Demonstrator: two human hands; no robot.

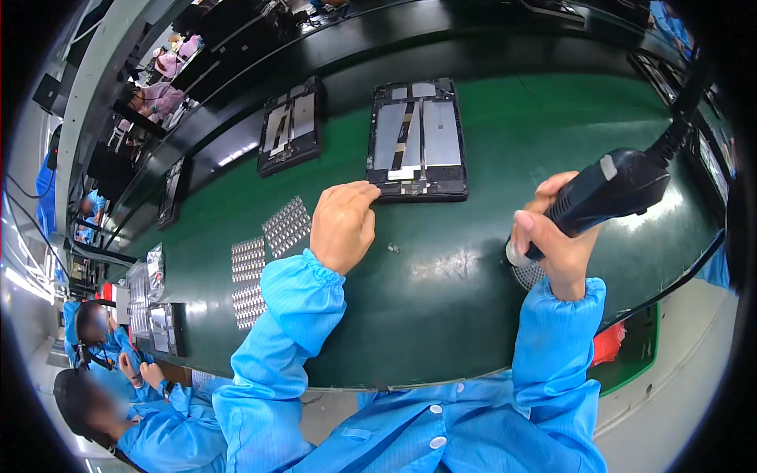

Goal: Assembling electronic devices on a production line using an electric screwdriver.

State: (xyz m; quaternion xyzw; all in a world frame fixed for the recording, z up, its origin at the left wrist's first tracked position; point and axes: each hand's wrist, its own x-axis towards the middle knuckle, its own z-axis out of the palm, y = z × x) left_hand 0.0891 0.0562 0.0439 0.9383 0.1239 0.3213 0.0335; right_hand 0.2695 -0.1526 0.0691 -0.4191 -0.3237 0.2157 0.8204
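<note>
Rests left hand (341, 230), half curled, with any grip hard to tell, at near-left corner of opened tablet (438, 135), far centre. Farther right, by perforated round dish (530, 277), wraps right hand (569, 256) around corded electric screwdriver (603, 193). Could scratch exposed internals by carelessly swinging screwdriver leftward.

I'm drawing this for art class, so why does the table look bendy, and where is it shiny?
Head view: the fisheye lens bends the green table toward the picture's rim; same view: bright glare right of the black handheld tool in the right hand, softer shine between it and the left hand.
</note>
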